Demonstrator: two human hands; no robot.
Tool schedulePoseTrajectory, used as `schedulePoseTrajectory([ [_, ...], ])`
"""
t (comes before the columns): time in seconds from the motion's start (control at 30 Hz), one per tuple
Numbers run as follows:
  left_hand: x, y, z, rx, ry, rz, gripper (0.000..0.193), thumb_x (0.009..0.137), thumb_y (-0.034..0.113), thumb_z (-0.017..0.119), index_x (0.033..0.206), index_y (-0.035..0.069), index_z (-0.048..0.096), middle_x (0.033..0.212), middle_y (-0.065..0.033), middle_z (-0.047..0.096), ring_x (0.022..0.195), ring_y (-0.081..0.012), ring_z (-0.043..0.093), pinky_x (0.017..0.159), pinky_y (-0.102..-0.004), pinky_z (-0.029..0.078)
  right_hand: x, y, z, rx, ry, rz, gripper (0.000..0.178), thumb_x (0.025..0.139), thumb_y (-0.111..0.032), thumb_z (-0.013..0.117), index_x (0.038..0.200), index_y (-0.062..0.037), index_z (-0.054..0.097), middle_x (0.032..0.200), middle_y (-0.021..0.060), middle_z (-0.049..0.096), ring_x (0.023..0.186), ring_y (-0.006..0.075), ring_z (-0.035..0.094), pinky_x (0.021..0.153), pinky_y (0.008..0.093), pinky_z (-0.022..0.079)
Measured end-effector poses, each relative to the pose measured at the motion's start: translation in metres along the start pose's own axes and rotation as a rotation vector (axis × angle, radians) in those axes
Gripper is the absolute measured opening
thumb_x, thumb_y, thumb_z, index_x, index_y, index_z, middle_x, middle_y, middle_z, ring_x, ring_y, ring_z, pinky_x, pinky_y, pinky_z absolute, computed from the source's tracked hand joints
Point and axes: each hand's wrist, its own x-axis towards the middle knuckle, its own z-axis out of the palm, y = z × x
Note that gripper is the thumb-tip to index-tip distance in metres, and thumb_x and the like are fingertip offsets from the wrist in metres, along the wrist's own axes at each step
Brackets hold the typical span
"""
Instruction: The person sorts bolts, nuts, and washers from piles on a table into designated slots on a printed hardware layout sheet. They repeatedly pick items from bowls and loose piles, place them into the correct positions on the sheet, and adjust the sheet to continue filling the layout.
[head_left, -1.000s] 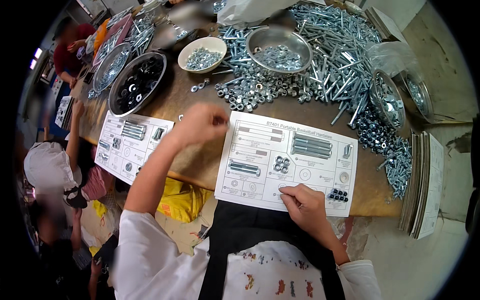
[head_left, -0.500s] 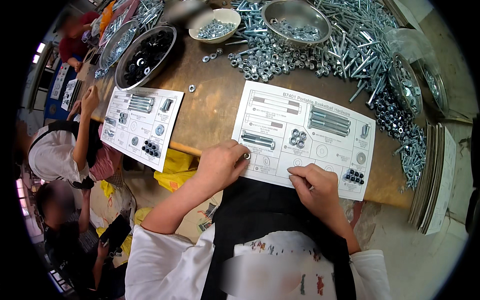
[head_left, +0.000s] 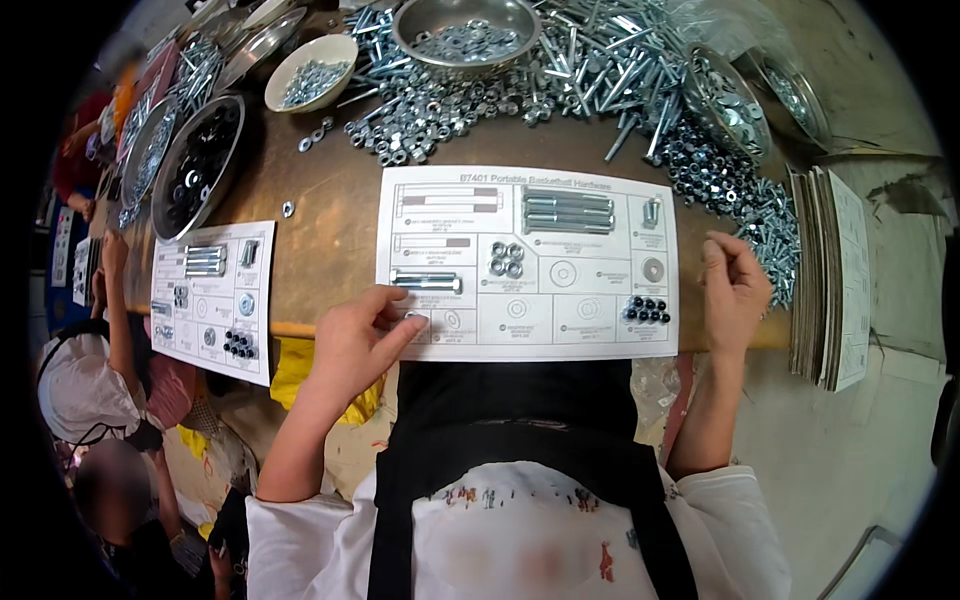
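Left hand (head_left: pixel 352 345) hides part of the sorting sheet (head_left: pixel 528 262).

Left hand (head_left: pixel 355 345) on parts sheet (head_left: pixel 530 262)

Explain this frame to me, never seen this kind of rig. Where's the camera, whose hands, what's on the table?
There is no machine here: a person works with bare hands. The one view comes from a fisheye camera worn on the person's head, looking down, so straight edges bend near the rim.

The left hand presses a fingertip on the lower left corner of a white printed sorting sheet, next to a long bolt lying on it. The sheet also carries more bolts, four silver nuts and a cluster of black nuts.

The right hand hovers at the sheet's right edge; whether it holds something small I cannot tell.

Beyond the sheet lie a heap of loose bolts and nuts, metal bowls and a white bowl. A second sheet lies to the left.
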Motion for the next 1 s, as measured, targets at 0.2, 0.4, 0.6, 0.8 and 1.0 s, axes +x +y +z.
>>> schedulePoseTrajectory([
  [0.2, 0.032, 0.013, -0.02, -0.179, 0.235, 0.133, 0.021, 0.088, 0.021, 0.072, 0.096, 0.002, 0.073, 0.083, -0.0141, 0.069, 0.07, -0.0237, 0.068, 0.064, -0.0318, 0.053, 0.018, 0.034, 0.019, -0.223, -0.089, -0.024, 0.014, 0.087, -0.009, 0.065, 0.095, 0.0017, 0.07, 0.07, 0.0084, 0.065, 0.064, 0.0098, 0.058, 0.062, 0.0267, 0.048],
  [0.4, 0.141, 0.025, -0.078, -0.079, 0.587, 0.376, 0.021, 0.09, 0.018, 0.069, 0.104, 0.002, 0.072, 0.094, -0.0153, 0.071, 0.079, -0.0268, 0.069, 0.069, -0.0351, 0.054, 0.021, 0.097, 0.003, -0.201, -0.055, -0.017, 0.015, 0.091, -0.01, 0.066, 0.085, 0.0028, 0.068, 0.066, -0.0027, 0.058, 0.06, 0.0041, 0.049, 0.054, 0.0232, 0.041],
  [0.6, 0.24, 0.058, -0.098, 0.086, 0.427, 0.418, 0.028, 0.086, 0.018, 0.07, 0.109, 0.001, 0.07, 0.104, -0.0147, 0.07, 0.09, -0.0322, 0.069, 0.078, -0.0382, 0.053, 0.018, 0.1, 0.013, -0.078, 0.013, 0.08, 0.013, 0.087, -0.009, 0.07, 0.083, 0.0033, 0.068, 0.062, 0.0016, 0.061, 0.058, 0.0049, 0.053, 0.055, 0.0239, 0.045],
  [0.8, 0.311, 0.082, -0.068, 0.477, 0.084, 0.308, 0.038, 0.074, 0.032, 0.08, 0.099, 0.004, 0.075, 0.096, -0.015, 0.073, 0.09, -0.0342, 0.07, 0.082, -0.0406, 0.056, 0.019, 0.094, 0.014, -0.054, 0.072, 0.078, 0.011, 0.086, -0.006, 0.07, 0.08, 0.0037, 0.067, 0.061, 0.0006, 0.06, 0.055, 0.0043, 0.051, 0.053, 0.0232, 0.043],
  [1.0, 0.322, 0.099, -0.05, 0.747, 0.125, 0.204, 0.045, 0.072, 0.048, 0.079, 0.082, 0.004, 0.077, 0.088, -0.0183, 0.073, 0.083, -0.0354, 0.071, 0.076, -0.0435, 0.057, 0.02, 0.099, 0.013, -0.104, 0.094, 0.024, 0.012, 0.085, -0.007, 0.07, 0.081, 0.0031, 0.068, 0.059, 0.0016, 0.058, 0.054, 0.005, 0.051, 0.052, 0.0241, 0.042],
])
